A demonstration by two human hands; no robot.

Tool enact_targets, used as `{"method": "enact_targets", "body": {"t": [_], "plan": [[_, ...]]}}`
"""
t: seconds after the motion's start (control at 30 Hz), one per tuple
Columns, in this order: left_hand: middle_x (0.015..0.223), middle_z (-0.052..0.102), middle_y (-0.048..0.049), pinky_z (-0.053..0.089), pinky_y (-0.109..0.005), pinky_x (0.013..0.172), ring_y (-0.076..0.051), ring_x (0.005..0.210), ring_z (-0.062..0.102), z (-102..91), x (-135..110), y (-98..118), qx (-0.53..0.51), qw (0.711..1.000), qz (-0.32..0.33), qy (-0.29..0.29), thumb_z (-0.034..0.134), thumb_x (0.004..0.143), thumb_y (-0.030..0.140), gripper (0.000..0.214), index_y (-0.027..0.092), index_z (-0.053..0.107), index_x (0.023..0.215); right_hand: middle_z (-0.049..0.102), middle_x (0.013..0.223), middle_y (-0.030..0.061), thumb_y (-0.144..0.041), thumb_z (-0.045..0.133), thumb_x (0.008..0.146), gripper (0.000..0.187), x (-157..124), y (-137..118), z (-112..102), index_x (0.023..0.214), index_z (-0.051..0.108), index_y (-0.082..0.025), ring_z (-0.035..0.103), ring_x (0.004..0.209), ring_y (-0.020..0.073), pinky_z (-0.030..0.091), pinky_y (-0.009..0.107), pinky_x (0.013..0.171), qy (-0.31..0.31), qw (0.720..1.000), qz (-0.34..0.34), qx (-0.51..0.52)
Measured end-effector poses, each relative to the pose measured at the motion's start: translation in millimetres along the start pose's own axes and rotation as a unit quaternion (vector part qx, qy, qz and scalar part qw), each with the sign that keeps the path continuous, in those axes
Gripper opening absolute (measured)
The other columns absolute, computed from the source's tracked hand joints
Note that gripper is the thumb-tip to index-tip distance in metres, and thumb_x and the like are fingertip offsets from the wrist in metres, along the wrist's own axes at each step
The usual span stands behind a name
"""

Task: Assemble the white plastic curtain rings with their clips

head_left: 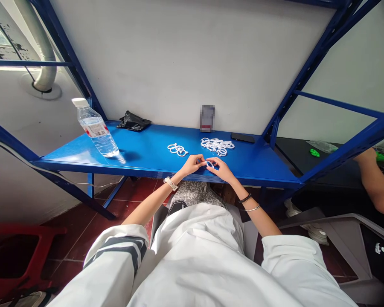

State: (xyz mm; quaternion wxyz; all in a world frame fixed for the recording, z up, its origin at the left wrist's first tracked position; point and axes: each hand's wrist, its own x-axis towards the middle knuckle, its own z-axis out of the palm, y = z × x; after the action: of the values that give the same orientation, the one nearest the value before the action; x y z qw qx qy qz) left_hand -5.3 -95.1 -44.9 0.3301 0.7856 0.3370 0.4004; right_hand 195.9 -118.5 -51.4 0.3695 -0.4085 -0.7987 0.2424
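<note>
My left hand (193,164) and my right hand (220,167) meet at the front edge of the blue shelf (147,151). Both pinch one small white plastic ring (209,163) between their fingertips. A pile of several white rings (216,145) lies just behind my hands. A smaller cluster of white rings (177,149) sits to the left of it. My left wrist wears a watch, and my right wrist carries two bracelets.
A clear water bottle (96,129) stands at the shelf's left. A black bag (133,122) lies at the back, a dark phone (242,137) at the back right. Another person's arm (376,183) shows at the right. A red stool (22,256) stands low left.
</note>
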Motion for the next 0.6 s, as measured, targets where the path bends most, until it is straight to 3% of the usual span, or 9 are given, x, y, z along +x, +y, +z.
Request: {"method": "enact_targets", "body": {"t": [0.6], "plan": [[0.075, 0.066, -0.0054, 0.043, -0.025, 0.058, -0.013, 0.062, 0.055, 1.9, -1.6, 1.9, -0.002, 0.999, -0.027, 0.017, 0.06, 0.079, 0.069, 0.055, 0.015, 0.064, 0.08, 0.064, 0.111, 0.0067, -0.04, 0.065, 0.084, 0.029, -0.1, 3.8, 1.3, 0.108, 0.068, -0.025, 0.062, 0.1, 0.0215, 0.054, 0.035, 0.086, 0.027, 0.999, 0.001, 0.027]]}}
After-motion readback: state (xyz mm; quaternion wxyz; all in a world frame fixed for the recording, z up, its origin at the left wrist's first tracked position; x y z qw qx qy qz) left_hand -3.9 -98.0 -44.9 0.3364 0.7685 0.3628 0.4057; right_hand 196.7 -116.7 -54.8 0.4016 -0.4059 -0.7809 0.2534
